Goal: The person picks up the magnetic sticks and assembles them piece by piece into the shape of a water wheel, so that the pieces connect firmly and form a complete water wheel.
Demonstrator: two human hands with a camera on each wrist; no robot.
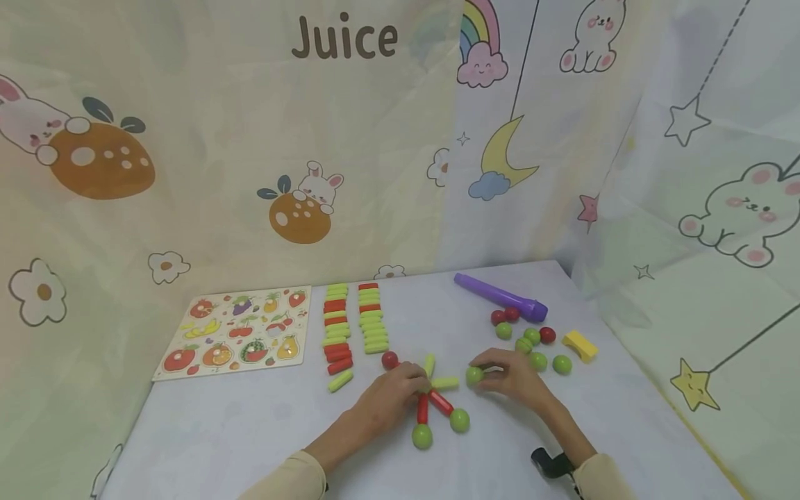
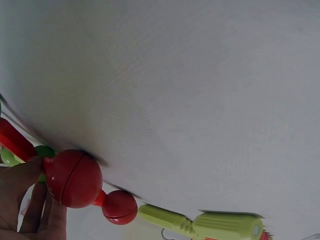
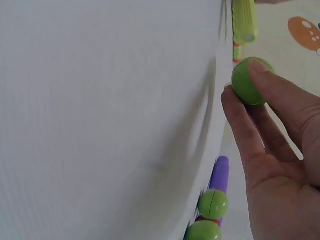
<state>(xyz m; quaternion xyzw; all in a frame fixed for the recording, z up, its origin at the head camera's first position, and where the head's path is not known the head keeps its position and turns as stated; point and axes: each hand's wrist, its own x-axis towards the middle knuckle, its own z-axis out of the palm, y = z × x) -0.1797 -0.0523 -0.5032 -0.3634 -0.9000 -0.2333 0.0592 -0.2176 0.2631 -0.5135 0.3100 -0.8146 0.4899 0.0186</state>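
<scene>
Far left on the table (image 1: pixel 250 430): a fruit puzzle board (image 1: pixel 237 333), untouched. Next to it, two neat rows of spare sticks (image 1: pixel 353 323), mostly green with a few red, plus one stray green stick lying loose below them. Plenty of stock left, so probably early-to-middle going on the build.

Middle: left hand (image 1: pixel 394 396) resting on the hub of a star-shaped figure (image 1: pixel 434 399), fingers curled down over the centre where the sticks meet. Red ball (image 1: pixel 390 359) on one spoke just above the hand; wrist view shows fingertips touching it. Two red sticks pointing toward the camera already capped with green balls, two green sticks pointing up and right with bare ends.

Just right of the rightward bare stick: right hand (image 1: pixel 509 375) pinching a green ball (image 1: pixel 474 376) between thumb and fingertips, held close to that stick's tip, not clearly joined yet. So three ends capped, two to go, judging by the layout.

Further right: pile of loose balls (image 1: pixel 531 337), green and red, a purple tube (image 1: pixel 500 297) behind them, a small yellow block (image 1: pixel 580 345).

Readable writing: only "Juice" printed on the backdrop (image 1: pixel 345 38). No brands visible.
</scene>
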